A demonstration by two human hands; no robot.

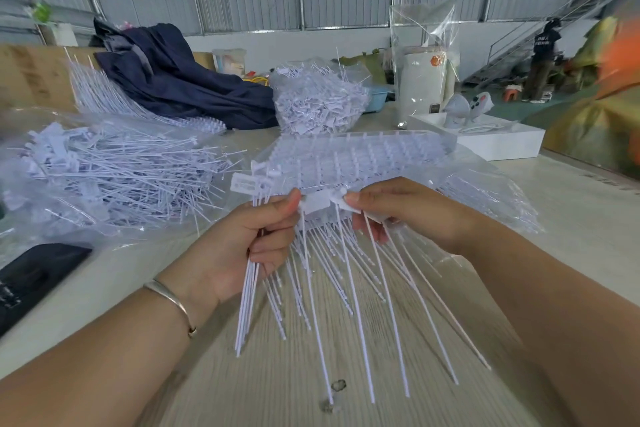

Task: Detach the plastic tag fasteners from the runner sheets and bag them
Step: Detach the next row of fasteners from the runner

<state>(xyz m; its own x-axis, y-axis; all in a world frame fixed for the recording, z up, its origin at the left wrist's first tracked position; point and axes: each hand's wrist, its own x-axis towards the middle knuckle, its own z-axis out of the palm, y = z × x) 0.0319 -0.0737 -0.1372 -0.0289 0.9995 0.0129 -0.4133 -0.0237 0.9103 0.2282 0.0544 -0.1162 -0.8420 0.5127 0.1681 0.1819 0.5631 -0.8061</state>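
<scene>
A stack of white runner sheets (356,159) lies on the table in front of me, long thin fastener tails fanning toward me. My left hand (249,243) grips a bundle of detached tag fasteners (247,302), tails hanging down, and its thumb and forefinger pinch the left end of a fastener head (317,203) at the sheet's near edge. My right hand (408,211) pinches the right side of that same head, with a few loose tails under its fingers. A clear bag of loose fasteners (104,177) lies at the left. A second filled bag (318,97) stands behind.
Dark blue cloth (180,80) is heaped at the back left beside more runner sheets (104,90). A white cylinder in clear plastic (424,80) and a white tray (498,142) sit at the back right. A black object (31,281) lies at the left edge. A person stands far right.
</scene>
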